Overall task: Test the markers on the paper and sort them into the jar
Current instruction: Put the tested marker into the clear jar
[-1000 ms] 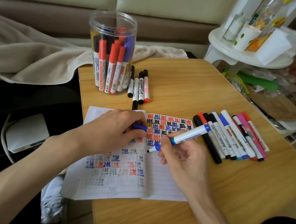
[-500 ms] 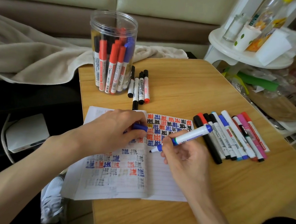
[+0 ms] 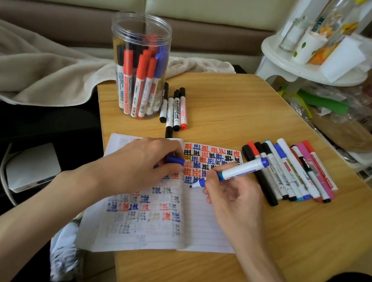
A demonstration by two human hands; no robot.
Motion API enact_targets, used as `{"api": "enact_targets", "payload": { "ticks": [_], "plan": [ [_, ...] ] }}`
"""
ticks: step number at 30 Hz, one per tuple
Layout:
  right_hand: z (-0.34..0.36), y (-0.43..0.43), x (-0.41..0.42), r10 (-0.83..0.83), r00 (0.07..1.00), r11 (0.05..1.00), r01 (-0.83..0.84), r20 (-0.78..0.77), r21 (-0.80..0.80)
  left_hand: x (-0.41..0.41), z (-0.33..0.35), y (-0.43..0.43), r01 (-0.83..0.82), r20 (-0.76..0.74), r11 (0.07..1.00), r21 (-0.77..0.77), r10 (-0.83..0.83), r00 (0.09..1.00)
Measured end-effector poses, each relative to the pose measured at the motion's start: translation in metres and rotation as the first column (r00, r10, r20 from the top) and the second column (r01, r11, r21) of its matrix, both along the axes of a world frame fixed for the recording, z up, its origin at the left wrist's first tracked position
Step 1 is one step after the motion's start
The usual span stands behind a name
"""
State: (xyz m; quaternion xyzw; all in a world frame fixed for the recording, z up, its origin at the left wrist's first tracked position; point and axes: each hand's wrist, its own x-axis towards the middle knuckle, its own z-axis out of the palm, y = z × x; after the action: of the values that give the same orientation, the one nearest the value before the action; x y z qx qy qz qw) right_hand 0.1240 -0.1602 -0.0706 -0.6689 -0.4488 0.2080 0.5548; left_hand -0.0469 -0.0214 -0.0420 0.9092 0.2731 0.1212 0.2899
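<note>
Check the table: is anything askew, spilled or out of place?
Nothing spilled or damaged. The paper overhangs the table's left edge, so its near corner is unsupported. One black marker lies lower than the others beside the jar, its end at the paper's top edge.

An uncapped blue-tipped white marker (image 3: 239,170) slants tip-down onto lined white paper (image 3: 206,228) crowded with red, blue and black test marks, its blue cap (image 3: 175,160) just left. Behind, a clear plastic jar (image 3: 142,28) stands upright, packed with markers; a row of capped markers (image 3: 291,176) lies right of the paper.
</note>
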Motion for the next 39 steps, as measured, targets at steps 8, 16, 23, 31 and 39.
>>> {"api": "enact_targets", "payload": {
  "ticks": [8, 16, 23, 31, 39],
  "plan": [
    [0.013, 0.001, 0.004, -0.032, 0.967, 0.998, 0.047, -0.254, 0.051, 0.003, 0.004, -0.006, 0.068, 0.170, 0.997, 0.033, -0.073, 0.983],
    [0.025, -0.001, 0.008, 0.000, 0.915, 0.995, 0.040, -0.404, 0.090, 0.008, 0.002, -0.006, 0.045, 0.218, 0.998, -0.032, -0.037, 0.975],
    [0.025, -0.004, 0.013, 0.064, 0.885, 0.995, -0.020, -0.462, 0.099, 0.011, 0.004, -0.008, 0.019, 0.268, 0.997, -0.075, 0.001, 0.963],
    [0.025, -0.007, 0.022, 0.145, 0.871, 0.989, -0.145, -0.469, 0.035, 0.014, 0.005, -0.011, 0.026, 0.272, 0.995, -0.099, 0.002, 0.962],
    [0.040, -0.012, 0.057, 0.166, 0.926, 0.983, -0.184, -0.339, -0.021, 0.016, 0.009, -0.010, -0.062, 0.291, 0.996, -0.066, 0.078, 0.954]
  ]
}}
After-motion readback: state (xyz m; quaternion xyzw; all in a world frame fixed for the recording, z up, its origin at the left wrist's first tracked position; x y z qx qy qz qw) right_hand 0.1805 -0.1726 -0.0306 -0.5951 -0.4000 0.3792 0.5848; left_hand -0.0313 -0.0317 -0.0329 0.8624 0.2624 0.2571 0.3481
